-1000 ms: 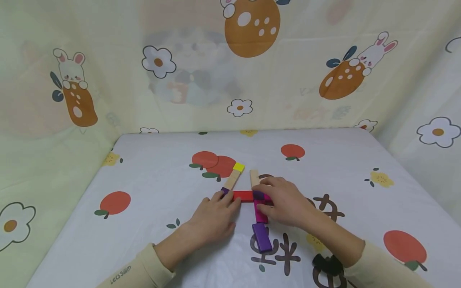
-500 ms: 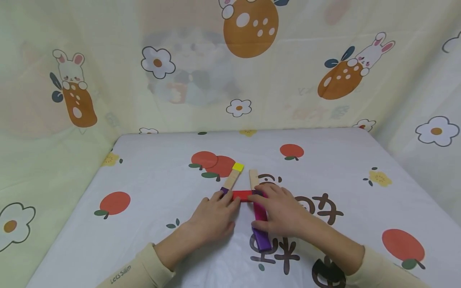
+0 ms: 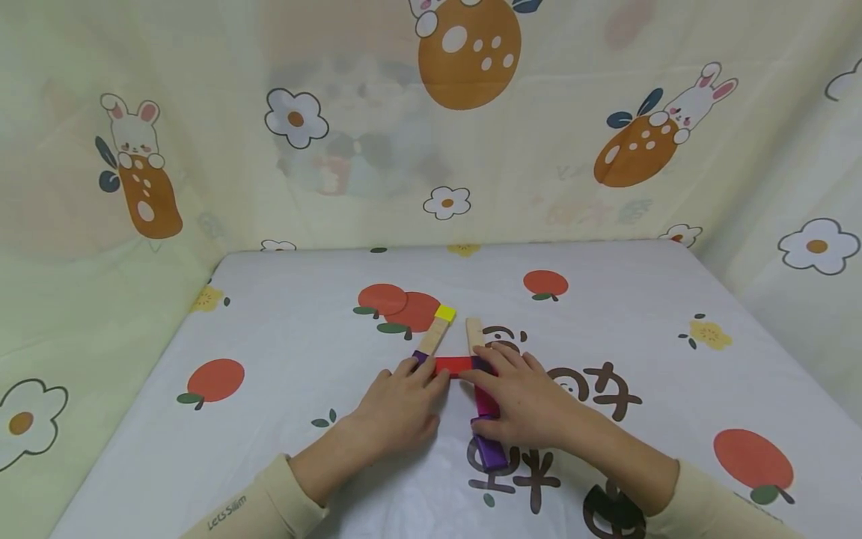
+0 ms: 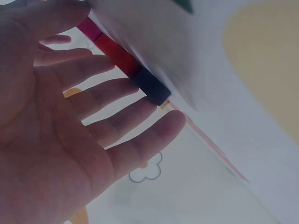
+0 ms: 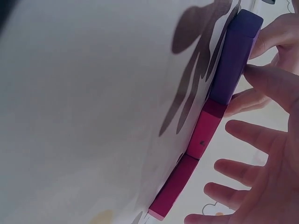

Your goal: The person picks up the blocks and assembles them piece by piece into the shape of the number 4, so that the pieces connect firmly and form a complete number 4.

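Small rectangular blocks lie joined in a branching line on the cloth. My left hand (image 3: 400, 408) reaches to its left side, fingertips at the dark purple block (image 4: 153, 87) and the red block (image 3: 453, 366); its fingers are extended in the left wrist view. On the other side is my right hand (image 3: 528, 397), fingers spread and fairly straight over the right column. Its thumb touches the long purple block (image 3: 490, 453) at the near end. Two magenta blocks (image 5: 205, 130) continue from that block in the right wrist view. The right fingers partly hide a dark purple block (image 3: 480, 364).
Beyond the hands, a plain wooden piece (image 3: 434, 335) slants up to a yellow block (image 3: 445, 313). Another plain wooden piece (image 3: 474, 333) points away at the right. The cloth (image 3: 283, 464) has printed fruit and lettering; a patterned curtain (image 3: 364, 217) stands behind.
My right hand has shifted down toward the near end of the column, its thumb moving from the magenta block to the long purple one. The left hand stays put.
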`<state>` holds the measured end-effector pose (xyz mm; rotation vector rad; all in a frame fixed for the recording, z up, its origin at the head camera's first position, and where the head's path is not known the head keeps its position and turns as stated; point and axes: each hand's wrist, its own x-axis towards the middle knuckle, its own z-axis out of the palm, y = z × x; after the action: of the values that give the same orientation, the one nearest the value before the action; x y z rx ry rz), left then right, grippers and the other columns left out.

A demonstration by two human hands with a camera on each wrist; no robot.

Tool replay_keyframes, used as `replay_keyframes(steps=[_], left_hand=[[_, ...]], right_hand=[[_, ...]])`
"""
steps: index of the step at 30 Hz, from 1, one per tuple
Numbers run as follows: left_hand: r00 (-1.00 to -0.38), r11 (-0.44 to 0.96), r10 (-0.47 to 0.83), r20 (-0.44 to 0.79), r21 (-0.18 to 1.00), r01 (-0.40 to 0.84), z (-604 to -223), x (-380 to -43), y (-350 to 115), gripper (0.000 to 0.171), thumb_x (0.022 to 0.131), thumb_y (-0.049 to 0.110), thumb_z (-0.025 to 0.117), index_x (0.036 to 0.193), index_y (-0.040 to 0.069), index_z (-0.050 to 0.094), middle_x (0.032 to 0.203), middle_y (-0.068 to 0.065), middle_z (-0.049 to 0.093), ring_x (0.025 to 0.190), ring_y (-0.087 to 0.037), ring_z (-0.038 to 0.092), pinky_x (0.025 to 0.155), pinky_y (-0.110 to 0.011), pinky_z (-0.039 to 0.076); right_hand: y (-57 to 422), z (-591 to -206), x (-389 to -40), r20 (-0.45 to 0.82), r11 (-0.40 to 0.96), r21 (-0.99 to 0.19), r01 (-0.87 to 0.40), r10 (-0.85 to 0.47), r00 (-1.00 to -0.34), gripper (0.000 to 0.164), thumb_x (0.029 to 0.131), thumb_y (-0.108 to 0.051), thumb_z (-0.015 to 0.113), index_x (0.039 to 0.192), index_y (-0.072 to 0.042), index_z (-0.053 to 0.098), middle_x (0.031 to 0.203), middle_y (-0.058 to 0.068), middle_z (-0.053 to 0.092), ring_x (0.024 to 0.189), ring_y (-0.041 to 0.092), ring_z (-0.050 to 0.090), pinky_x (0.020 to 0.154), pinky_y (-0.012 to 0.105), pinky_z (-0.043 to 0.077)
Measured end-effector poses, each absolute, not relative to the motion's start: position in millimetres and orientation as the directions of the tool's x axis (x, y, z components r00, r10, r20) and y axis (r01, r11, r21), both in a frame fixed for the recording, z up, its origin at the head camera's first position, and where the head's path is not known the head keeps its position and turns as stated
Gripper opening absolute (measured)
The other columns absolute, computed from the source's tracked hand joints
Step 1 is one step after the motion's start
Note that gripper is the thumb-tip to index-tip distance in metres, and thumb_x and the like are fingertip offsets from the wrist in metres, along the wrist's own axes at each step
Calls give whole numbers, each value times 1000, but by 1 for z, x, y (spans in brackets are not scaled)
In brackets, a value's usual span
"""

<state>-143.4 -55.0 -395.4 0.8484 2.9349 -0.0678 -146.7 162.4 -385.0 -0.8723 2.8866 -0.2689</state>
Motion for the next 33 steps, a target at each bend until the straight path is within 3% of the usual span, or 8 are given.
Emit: replay_keyframes(steps=[12, 33], left_hand=[[-846, 848, 525, -90, -20, 529, -396, -145, -56, 68, 93, 42, 73, 153, 21, 51, 160, -8, 47, 144, -34, 47, 103, -55, 53], [-835, 835, 543, -89, -45, 548, -395, -143, -53, 68, 93, 43, 73, 153, 21, 51, 159, -8, 48, 143, -33, 48, 102, -53, 55]], right_hand=[[157, -391, -150, -34, 796, -190, -574, -590, -807, 63, 85, -45, 78, 142, -24, 61, 161, 15, 42, 151, 44, 33, 113, 76, 31], [162, -388, -145, -65, 818, -225, -530, -555, -829, 63, 87, -40, 78, 144, -22, 61, 162, 15, 40, 152, 41, 31, 115, 74, 30]])
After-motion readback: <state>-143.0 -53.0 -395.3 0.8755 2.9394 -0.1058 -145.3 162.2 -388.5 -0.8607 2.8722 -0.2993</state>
